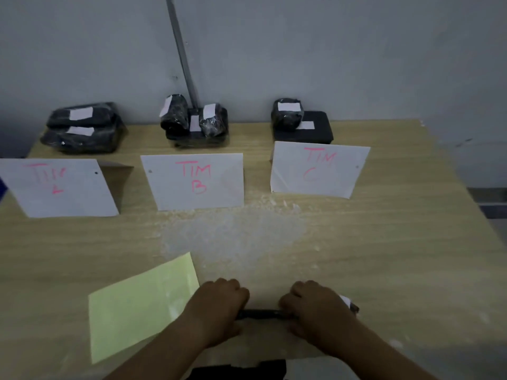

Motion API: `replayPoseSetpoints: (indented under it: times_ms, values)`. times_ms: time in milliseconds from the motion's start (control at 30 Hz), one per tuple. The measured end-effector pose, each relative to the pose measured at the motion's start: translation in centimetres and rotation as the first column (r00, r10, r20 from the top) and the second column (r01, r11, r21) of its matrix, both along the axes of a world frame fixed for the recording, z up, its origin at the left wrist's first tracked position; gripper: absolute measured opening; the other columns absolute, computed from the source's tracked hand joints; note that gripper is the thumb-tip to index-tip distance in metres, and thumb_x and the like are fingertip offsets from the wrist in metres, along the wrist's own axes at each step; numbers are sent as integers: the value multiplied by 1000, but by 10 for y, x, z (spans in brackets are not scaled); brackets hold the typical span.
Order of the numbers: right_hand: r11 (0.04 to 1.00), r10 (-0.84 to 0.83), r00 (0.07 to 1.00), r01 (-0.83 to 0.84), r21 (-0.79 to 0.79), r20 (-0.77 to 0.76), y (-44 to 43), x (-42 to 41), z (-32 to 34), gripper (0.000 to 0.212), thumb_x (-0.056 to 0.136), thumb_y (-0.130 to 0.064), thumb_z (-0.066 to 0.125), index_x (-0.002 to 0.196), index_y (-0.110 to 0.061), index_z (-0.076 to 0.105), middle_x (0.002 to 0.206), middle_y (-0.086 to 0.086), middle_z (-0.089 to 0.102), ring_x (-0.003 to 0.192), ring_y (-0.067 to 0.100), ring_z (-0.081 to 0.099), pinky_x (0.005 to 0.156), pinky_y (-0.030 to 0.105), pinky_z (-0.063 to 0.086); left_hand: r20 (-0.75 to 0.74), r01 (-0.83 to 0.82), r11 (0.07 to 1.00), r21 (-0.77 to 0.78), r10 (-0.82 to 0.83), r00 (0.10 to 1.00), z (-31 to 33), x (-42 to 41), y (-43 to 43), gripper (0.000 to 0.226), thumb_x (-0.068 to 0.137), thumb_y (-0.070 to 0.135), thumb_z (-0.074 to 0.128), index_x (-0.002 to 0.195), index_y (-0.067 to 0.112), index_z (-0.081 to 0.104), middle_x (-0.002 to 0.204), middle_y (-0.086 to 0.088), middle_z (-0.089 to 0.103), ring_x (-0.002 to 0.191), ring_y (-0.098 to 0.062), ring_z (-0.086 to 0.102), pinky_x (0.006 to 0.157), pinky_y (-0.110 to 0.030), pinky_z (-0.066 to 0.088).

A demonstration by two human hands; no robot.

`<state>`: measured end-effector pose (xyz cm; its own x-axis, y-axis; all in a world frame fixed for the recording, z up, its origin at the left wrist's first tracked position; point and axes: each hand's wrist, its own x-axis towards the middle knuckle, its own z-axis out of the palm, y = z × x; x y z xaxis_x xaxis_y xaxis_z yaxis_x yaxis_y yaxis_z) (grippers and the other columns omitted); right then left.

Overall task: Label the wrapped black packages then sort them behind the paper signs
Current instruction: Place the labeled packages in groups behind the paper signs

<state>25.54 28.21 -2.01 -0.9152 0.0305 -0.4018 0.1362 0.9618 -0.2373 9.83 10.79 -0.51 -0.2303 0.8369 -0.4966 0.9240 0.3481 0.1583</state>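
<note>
Honestly, looks like the labelling step: left hand [219, 308] and right hand [315, 311] both have fingers [238, 295] curled round a slim black package [263, 314], I think, at the table's [384, 270] near edge. Next it needs tagging, then matching to a paper sign [192, 185].

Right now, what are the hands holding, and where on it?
A slim dark object: left hand grips its left end, right hand its right end.

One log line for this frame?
left hand, right hand: gripping dark item | packages: behind signs | yellow sheet: left
</note>
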Motion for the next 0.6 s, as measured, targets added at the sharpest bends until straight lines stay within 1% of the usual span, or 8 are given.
replayPoseSetpoints:
  times_ms: [67, 167, 233, 300, 367, 433, 533, 600]
  values:
    - [999, 23, 994, -20, 36, -105, -1, 3, -5, 17, 62, -43, 62, 75, -31, 61, 71, -7, 58, 60, 16, 58, 47, 26, 44, -28, -17, 1000, 13, 17, 999, -2, 9, 0, 24, 87, 35, 57, 104, 19, 54, 113, -7, 57, 105, -31, 53, 80, -38, 39]
    - [999, -8, 983, 0, -44, -183, 4, 8, -2, 16, 71, -42, 54, 80, -32, 63, 75, -8, 59, 65, 17, 59, 52, 27, 46, 1, -92, 991, 96, 93, 996, 0, 15, -6, 19, 91, 34, 50, 104, 21, 56, 111, -4, 58, 103, -28, 51, 80, -37, 39]
    - [988, -87, 974, 57, -143, -207, 9, 10, 5, 20, 85, -41, 50, 97, -33, 64, 89, -8, 60, 80, 15, 58, 65, 29, 47, 120, -210, 961, 181, 190, 974, 4, 13, -13, 17, 93, 35, 48, 103, 26, 58, 106, 1, 57, 99, -21, 50, 79, -32, 39]
    - [952, -205, 956, 145, -272, -208, 15, 11, 13, 23, 95, -39, 46, 112, -34, 61, 101, -12, 58, 91, 9, 51, 76, 24, 40, 291, -379, 897, 227, 308, 906, 12, 10, -19, 15, 97, 34, 49, 104, 29, 62, 100, 7, 59, 90, -10, 50, 75, -22, 39]
    - [905, -287, 935, 194, -380, -208, 19, 9, 21, 22, 98, -35, 47, 115, -31, 61, 100, -17, 57, 89, 3, 49, 73, 16, 34, 440, -528, 821, 217, 401, 804, 20, 9, -21, 15, 99, 33, 50, 101, 30, 65, 95, 14, 62, 82, -1, 53, 68, -13, 38]
    - [870, -336, 920, 223, -439, -200, 19, 8, 27, 20, 99, -32, 49, 113, -29, 63, 99, -19, 59, 87, 2, 52, 71, 13, 37, 522, -609, 767, 202, 442, 730, 25, 10, -22, 14, 99, 32, 52, 96, 32, 66, 91, 16, 64, 80, 0, 56, 66, -13, 39]
    - [861, -355, 909, 228, -454, -217, 18, 9, 31, 17, 98, -33, 50, 108, -33, 63, 99, -17, 64, 86, 2, 56, 75, 21, 45, 535, -636, 738, 226, 451, 714, 30, 14, -23, 14, 99, 31, 52, 93, 34, 65, 89, 17, 64, 80, 0, 57, 65, -13, 40]
    - [861, -362, 903, 227, -455, -234, 18, 9, 33, 15, 97, -33, 50, 106, -33, 63, 97, -16, 65, 85, 4, 57, 76, 27, 47, 538, -643, 728, 239, 452, 712, 32, 15, -23, 15, 99, 29, 52, 92, 32, 65, 86, 16, 63, 78, 0, 56, 65, -14, 40]
